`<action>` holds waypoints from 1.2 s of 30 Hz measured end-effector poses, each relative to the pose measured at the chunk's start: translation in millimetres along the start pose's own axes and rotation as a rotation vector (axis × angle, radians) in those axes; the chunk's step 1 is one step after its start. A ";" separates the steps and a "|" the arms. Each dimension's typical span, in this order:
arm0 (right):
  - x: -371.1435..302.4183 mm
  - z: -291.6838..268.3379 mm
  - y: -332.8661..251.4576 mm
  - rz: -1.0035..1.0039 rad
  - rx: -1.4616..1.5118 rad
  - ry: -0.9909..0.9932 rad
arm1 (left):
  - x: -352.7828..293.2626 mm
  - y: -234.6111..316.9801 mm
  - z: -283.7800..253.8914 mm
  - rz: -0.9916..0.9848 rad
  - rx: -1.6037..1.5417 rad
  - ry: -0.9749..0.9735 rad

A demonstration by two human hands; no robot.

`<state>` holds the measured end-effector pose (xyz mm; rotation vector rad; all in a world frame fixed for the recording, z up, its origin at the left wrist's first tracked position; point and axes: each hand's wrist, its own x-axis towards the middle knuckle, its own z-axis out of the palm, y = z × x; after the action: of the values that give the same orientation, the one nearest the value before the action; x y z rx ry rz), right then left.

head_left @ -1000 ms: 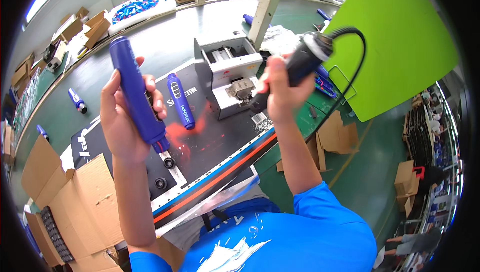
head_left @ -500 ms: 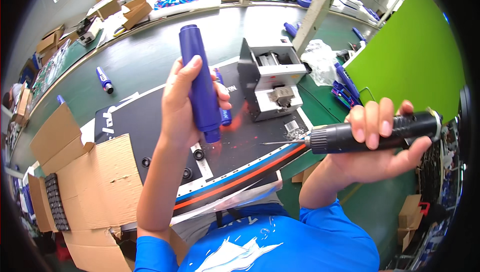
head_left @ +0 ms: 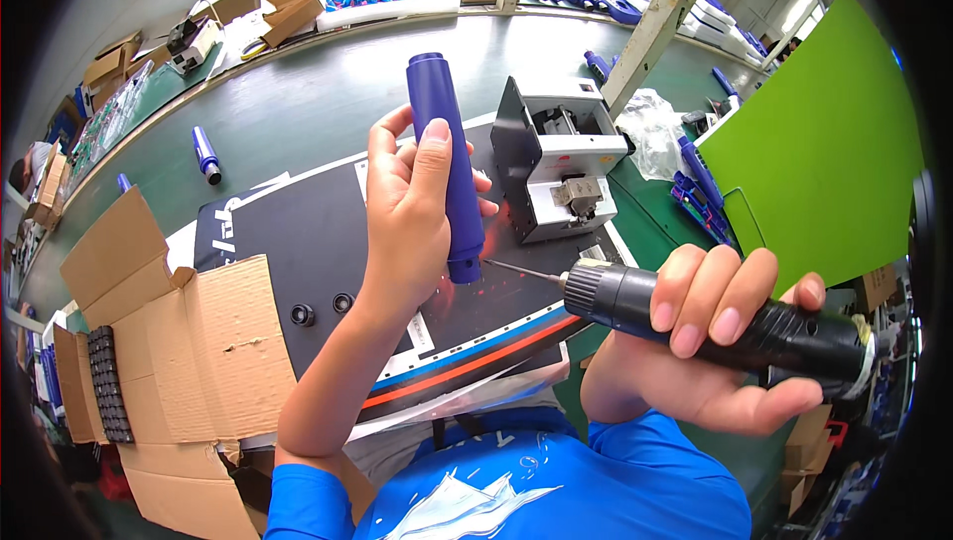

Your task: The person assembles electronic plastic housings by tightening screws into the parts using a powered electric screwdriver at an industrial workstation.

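L hand [head_left: 412,212] is clenched round a blue tube [head_left: 446,168], held upright, thumb over the front, fingers wrapped behind; the tube's open lower end sits just below the fingers. R hand [head_left: 715,341] grips a black power screwdriver [head_left: 730,327], fingers curled over the top of the barrel, thumb under. Its thin bit [head_left: 521,271] points left, tip just beside the tube's lower rim, touching or nearly so; can't tell which.

Step in hand, as I judge it: lining the bit up w/ the tube's bottom end, i.e. about to drive or loosen smth inside it. Next move calls for the bit to go square into the opening, tube held steady, no wobble, R wrist kept level so the tip doesn't skid off the rim.

Room: below both hands lies a black mat [head_left: 298,242] w/ two small black rings [head_left: 320,309] left of the L forearm. Beyond the L fingertips stands a grey bench machine [head_left: 566,168], near the tube but apart; its edge is the closest hard thing if the tube swings away. Cardboard flaps [head_left: 199,341] lie left of the L arm. A green panel [head_left: 824,143] rises beyond the R hand, well apart. A spare blue tube [head_left: 205,154] lies far left on the green table [head_left: 298,113]. Open space btw the hands and the body is ample.
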<state>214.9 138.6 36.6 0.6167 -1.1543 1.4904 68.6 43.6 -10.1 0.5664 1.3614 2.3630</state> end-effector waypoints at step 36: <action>-18.4 7.4 19.6 -0.133 -0.054 -0.104 | -3.8 -3.0 6.0 0.035 0.072 0.061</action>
<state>199.8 125.4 17.2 0.7268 -1.2055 1.3235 75.1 47.6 -10.6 0.5467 1.4803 2.3842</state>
